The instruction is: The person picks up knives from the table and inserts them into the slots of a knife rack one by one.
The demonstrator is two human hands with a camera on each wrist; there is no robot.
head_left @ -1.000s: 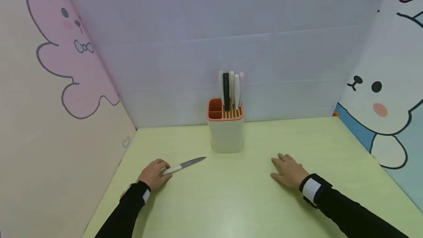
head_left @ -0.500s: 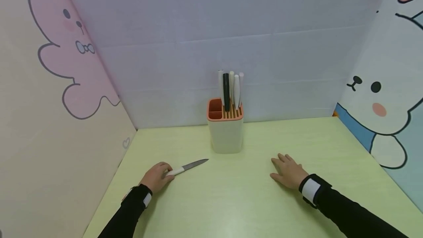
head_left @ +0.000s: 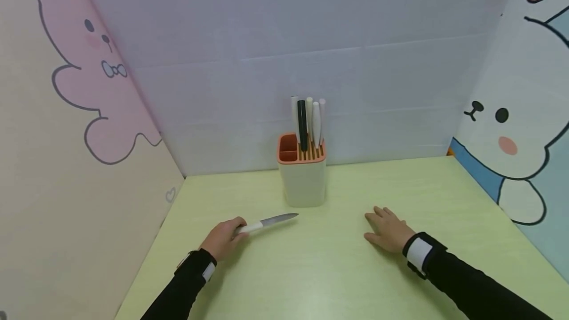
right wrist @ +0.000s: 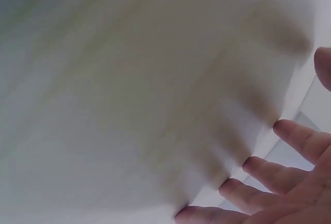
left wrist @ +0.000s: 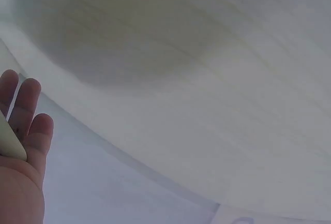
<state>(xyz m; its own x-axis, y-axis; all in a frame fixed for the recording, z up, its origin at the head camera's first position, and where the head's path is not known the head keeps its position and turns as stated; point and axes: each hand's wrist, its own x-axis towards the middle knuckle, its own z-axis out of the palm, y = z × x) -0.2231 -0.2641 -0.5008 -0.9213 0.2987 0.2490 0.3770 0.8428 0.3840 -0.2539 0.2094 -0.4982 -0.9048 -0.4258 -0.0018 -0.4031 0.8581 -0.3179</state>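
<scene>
My left hand (head_left: 223,239) grips a kitchen knife (head_left: 266,223) by its white handle, with the blade pointing right and slightly away. A shadow lies below the knife. In the left wrist view the handle's end (left wrist: 9,142) rests against the palm, beside several loosely bent fingers (left wrist: 32,97). On the right side of the table, my right hand (head_left: 389,230) rests with spread fingertips and holds nothing. The right wrist view shows its fingers (right wrist: 276,175) touching the pale surface. Behind the knife stands a white knife block (head_left: 304,186) with an orange top.
Several knives with white handles and one with a black handle (head_left: 303,125) stand in the block's slots. Open compartments (head_left: 288,148) lie at its left. The pale green table (head_left: 338,275) meets a back wall (head_left: 231,112) and side walls with cartoon animals.
My left hand has moved right with the knife, and the blade tip is nearer the front of the block. My right hand stays in place.
</scene>
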